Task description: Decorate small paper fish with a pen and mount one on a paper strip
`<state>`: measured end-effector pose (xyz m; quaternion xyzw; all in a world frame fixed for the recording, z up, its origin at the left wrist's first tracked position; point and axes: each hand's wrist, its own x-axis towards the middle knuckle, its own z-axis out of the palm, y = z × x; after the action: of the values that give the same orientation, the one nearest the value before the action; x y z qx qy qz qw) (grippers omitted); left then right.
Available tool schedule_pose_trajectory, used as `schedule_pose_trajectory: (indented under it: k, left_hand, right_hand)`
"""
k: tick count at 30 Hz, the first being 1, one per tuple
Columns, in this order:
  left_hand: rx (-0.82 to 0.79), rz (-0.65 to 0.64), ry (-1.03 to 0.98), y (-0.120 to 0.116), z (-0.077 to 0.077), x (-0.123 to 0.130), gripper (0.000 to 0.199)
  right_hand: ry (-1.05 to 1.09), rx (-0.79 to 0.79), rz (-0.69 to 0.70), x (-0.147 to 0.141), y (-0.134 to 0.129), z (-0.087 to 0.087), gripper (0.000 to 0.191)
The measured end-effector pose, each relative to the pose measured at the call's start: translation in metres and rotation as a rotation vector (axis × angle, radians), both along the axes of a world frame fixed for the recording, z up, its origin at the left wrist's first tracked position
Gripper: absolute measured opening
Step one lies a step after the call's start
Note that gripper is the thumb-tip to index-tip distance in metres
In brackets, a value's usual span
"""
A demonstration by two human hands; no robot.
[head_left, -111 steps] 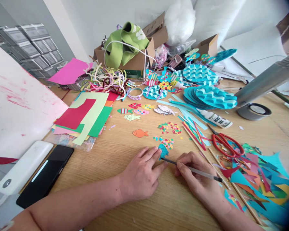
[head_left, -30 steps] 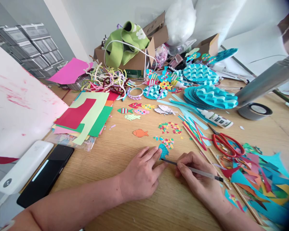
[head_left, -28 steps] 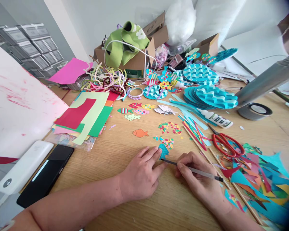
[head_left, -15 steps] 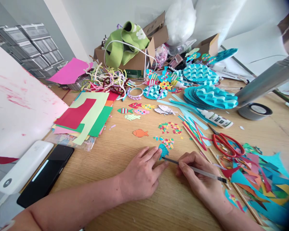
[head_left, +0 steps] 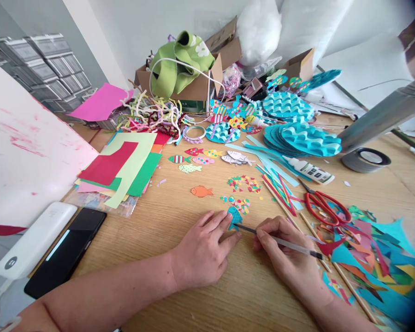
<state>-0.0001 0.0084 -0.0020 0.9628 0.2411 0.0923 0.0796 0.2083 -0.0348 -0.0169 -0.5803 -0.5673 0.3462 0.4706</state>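
Note:
A small blue paper fish (head_left: 234, 215) with dark crossed lines lies flat on the wooden table. My left hand (head_left: 205, 249) rests palm down with fingers stretched out, a fingertip touching the fish's left edge. In my right hand (head_left: 285, 251) is a slim pen (head_left: 292, 244), gripped near its tip, which meets the tail end of the fish. Paper confetti bits (head_left: 240, 204) lie just beyond the fish. An orange paper fish (head_left: 201, 191) lies farther back to the left, and several patterned paper fish (head_left: 203, 160) are grouped behind it.
Red-handled scissors (head_left: 327, 208), a glue bottle (head_left: 309, 170) and colourful paper scraps (head_left: 376, 258) lie on the right, beside thin wooden sticks (head_left: 352, 290). Coloured paper sheets (head_left: 124, 161), a phone (head_left: 65, 251) and a white power bank (head_left: 36, 240) are left. Blue wavy discs (head_left: 302, 138) stand behind.
The pen has shifted very slightly, its tip a little higher on the fish's tail end and its back end a little lower left. My left hand stays where it was.

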Motion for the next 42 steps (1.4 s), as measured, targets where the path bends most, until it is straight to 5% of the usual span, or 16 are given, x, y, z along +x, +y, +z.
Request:
schedule_pose_trajectory:
  k: [34, 42]
  left_hand:
    - [-0.018, 0.004, 0.002, 0.0001, 0.0008, 0.0005, 0.046]
    - [-0.007, 0.004, 0.01, -0.0005, -0.0006, -0.0002, 0.048]
  right_hand:
    - [-0.01, 0.019, 0.109, 0.0017, -0.0014, -0.0007, 0.021]
    - [0.004, 0.013, 0.016, 0.0011, -0.0002, -0.0003, 0.017]
